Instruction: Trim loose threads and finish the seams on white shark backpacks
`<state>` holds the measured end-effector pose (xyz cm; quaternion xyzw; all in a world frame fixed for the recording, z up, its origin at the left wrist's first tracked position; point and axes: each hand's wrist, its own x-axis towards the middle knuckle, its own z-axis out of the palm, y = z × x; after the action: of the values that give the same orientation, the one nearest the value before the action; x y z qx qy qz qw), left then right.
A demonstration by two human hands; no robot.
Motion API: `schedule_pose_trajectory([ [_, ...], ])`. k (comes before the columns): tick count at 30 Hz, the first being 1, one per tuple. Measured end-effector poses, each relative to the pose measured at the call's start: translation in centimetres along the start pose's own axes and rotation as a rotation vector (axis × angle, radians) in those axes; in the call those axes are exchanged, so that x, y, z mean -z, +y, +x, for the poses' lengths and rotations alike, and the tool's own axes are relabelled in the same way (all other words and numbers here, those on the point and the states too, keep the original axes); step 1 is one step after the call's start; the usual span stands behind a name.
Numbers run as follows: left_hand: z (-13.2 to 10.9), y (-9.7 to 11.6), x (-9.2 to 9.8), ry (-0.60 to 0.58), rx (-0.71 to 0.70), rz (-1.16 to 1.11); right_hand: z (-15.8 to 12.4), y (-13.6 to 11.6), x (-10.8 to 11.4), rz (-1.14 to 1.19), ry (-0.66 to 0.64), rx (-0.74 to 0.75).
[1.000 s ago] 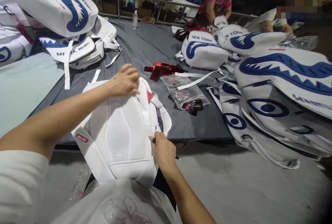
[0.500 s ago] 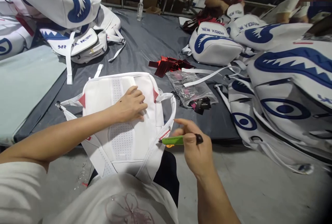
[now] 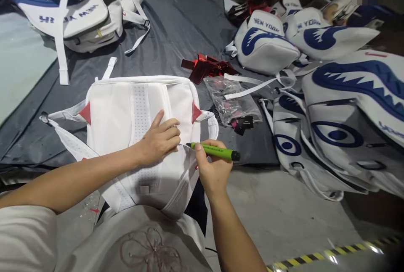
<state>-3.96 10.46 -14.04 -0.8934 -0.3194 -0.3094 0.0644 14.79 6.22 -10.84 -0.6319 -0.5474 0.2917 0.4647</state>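
A white backpack [image 3: 179,95] lies back-side up in front of me, with a dotted mesh strip down its middle and red corner patches by the straps. My left hand [image 3: 159,139] rests on its back panel, fingers bent and thumb apart, holding nothing that I can see. In my right hand [image 3: 214,169] is a green marker [image 3: 216,150] with black ends. Its dark tip points left, close to the fingertips of my left hand, just above the panel. Whether the tip touches the fabric I cannot tell.
White-and-blue backpacks are piled at the right [image 3: 337,133] and upper left [image 3: 78,15]. Beyond my backpack lie red foil scraps [image 3: 205,67], a clear plastic bag [image 3: 232,99] and white straps [image 3: 249,89] on the dark table cover [image 3: 176,32]. Other people work at the far right.
My right hand has brought the marker up and left, from the backpack's edge to beside my left hand. The left hand has shifted slightly down, and the camera view has tilted downward.
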Motion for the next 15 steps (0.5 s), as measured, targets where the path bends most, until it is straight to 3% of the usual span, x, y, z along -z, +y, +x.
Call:
schedule_pose_trajectory([
  [6,0.13,0.13,0.01,0.015,0.007,0.028,0.04,0.44,-1.18,-0.054,-0.033,0.079],
  [15,-0.48,0.16,-0.25,0.058,0.02,0.015,0.77,0.56,-0.81,-0.145,-0.065,0.111],
])
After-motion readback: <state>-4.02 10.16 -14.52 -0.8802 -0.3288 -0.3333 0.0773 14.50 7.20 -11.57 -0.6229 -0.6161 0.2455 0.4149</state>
